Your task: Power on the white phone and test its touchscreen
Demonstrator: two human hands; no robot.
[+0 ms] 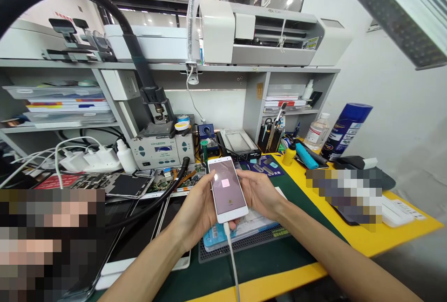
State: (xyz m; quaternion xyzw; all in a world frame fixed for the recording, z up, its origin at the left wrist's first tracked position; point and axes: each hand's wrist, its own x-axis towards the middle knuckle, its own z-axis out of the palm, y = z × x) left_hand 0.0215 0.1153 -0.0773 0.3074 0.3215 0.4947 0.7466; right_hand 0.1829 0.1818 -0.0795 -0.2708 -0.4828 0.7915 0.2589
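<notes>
A white smartphone [228, 195] with a lit, purplish screen is held up between both hands. My left hand [202, 204] is closed around its left side, thumb along the edge. On the right edge, my right hand [260, 192] grips it too, with fingers partly hidden behind the phone. A white charging cable [231, 255] is plugged into its bottom end and runs down toward me. Under the hands lie a blue and clear plastic packet [214, 238] and a dark perforated mat [244, 246].
Dark tablets and screens [139, 227] lie at the left, near opened device parts [127, 185]. A soldering or hot-air station [162, 150] stands behind them. At right are a yellow bottle [288, 155], a blue spray can [345, 129] and a clear bottle [317, 132]. A lamp [394, 13] hangs overhead.
</notes>
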